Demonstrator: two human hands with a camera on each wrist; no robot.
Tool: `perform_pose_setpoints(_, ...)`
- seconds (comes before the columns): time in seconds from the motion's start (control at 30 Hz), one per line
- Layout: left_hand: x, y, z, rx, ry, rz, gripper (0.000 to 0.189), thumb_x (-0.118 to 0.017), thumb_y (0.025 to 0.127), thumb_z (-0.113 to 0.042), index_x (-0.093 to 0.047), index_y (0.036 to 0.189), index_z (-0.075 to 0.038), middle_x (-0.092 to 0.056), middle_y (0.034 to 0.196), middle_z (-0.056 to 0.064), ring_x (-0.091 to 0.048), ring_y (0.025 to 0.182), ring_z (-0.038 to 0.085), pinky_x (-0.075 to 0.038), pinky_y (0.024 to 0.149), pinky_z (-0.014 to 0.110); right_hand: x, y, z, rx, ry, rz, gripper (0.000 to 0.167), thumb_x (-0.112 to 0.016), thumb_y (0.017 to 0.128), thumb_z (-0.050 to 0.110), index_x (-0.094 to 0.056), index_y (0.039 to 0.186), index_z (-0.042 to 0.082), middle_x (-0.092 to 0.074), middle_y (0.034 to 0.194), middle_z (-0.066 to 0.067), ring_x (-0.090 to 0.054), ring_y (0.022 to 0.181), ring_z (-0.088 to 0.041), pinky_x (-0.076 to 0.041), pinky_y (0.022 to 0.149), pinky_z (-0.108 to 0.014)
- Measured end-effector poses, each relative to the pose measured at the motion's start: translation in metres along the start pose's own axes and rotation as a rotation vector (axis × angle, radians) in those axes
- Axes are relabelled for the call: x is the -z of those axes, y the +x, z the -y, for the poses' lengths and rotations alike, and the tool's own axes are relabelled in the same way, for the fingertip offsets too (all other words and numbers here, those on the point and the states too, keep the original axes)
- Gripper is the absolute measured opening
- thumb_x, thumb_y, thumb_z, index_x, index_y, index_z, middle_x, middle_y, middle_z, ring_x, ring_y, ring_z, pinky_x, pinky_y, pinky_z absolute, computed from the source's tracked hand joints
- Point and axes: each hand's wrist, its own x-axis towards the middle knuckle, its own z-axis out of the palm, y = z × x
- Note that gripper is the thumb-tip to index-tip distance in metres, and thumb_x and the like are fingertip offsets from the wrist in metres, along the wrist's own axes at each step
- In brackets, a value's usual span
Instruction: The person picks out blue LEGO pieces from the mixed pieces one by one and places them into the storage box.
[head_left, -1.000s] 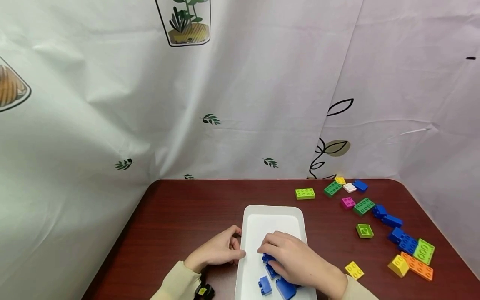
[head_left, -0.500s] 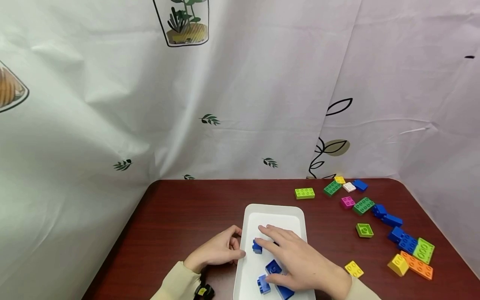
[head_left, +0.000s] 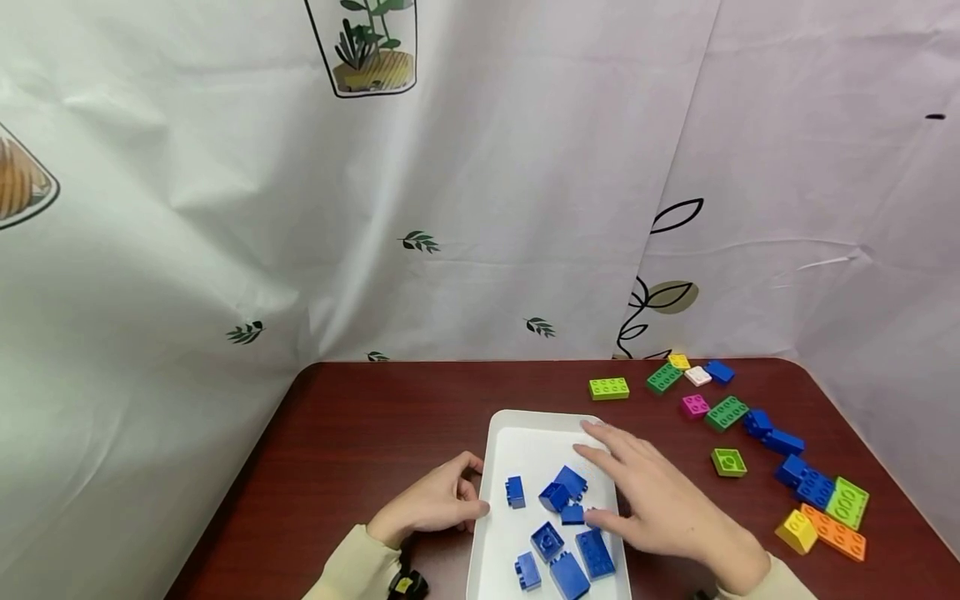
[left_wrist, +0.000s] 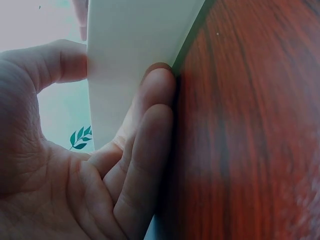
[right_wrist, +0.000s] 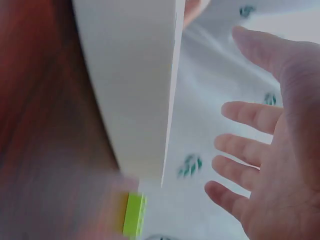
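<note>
Dark-red wood-grained bench point(head_left: 390, 425); blue studded bricks point(head_left: 569, 575) in a white oblong tray point(head_left: 528, 450); left grip point(head_left: 433, 502) around its side, right grip point(head_left: 660, 500) released.

No readable text, numbers or signs appear.

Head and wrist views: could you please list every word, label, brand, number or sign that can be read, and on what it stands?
No text can be read in any view.
Black wrist device: yellow mark, too small to read.
Blue bricks, white tray: no lettering visible.
Backdrop: plant pictures, no lettering visible.
</note>
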Motion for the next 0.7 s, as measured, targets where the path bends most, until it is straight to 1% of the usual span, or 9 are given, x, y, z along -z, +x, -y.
perform_pose_setpoints(0.13,0.0,0.0,0.0,0.008,-0.005,0.001,0.052,-0.076,0.089,-0.019,-0.048,0.13,-0.005,-0.067,0.069,0.0,-0.062,0.056,0.013,-0.05,0.054,0.027,0.007,-0.009,-0.022,-0.046,-0.026,-0.075,0.076,-0.083,0.083,0.05,-0.057,0.147,0.019,-0.044,0.163,-0.007,-0.043,0.147,-0.034,-0.045,0.107,-0.065)
perform_pose_setpoints(0.2,0.0,0.0,0.0,0.007,-0.006,-0.001,0.052,-0.076,0.088,-0.018,-0.048,0.131,-0.005,-0.067,0.069,0.0,-0.062,0.056,0.013,-0.05,0.054,0.027,0.013,-0.014,-0.033,-0.071,-0.034,-0.101,0.075,-0.084,0.083,0.05,-0.059,0.145,0.017,-0.046,0.16,-0.01,-0.044,0.145,-0.036,-0.045,0.106,-0.068)
perform_pose_setpoints(0.43,-0.001,0.0,0.001,0.005,-0.002,-0.006,0.051,-0.076,0.088,-0.018,-0.049,0.13,-0.005,-0.068,0.068,0.0,-0.062,0.056,0.013,-0.05,0.054,0.026,0.038,-0.029,-0.068,-0.183,-0.08,-0.13,0.075,-0.085,0.083,0.047,-0.058,0.144,0.011,-0.047,0.155,-0.02,-0.047,0.138,-0.045,-0.042,0.103,-0.073)
perform_pose_setpoints(0.5,-0.001,0.0,0.001,0.006,-0.001,-0.006,0.05,-0.075,0.088,-0.019,-0.049,0.129,-0.006,-0.068,0.068,0.0,-0.062,0.056,0.012,-0.05,0.054,0.026,0.043,-0.034,-0.076,-0.21,-0.096,-0.142,0.076,-0.085,0.082,0.046,-0.058,0.143,0.009,-0.048,0.153,-0.022,-0.047,0.135,-0.047,-0.043,0.1,-0.074)
perform_pose_setpoints(0.7,0.0,0.0,0.0,0.006,0.004,-0.004,0.05,-0.075,0.088,-0.019,-0.049,0.128,-0.006,-0.067,0.068,0.0,-0.062,0.056,0.013,-0.051,0.055,0.027,0.051,-0.045,-0.101,-0.238,-0.137,-0.194,0.075,-0.088,0.079,0.039,-0.061,0.136,-0.001,-0.051,0.145,-0.028,-0.049,0.127,-0.049,-0.045,0.096,-0.071)
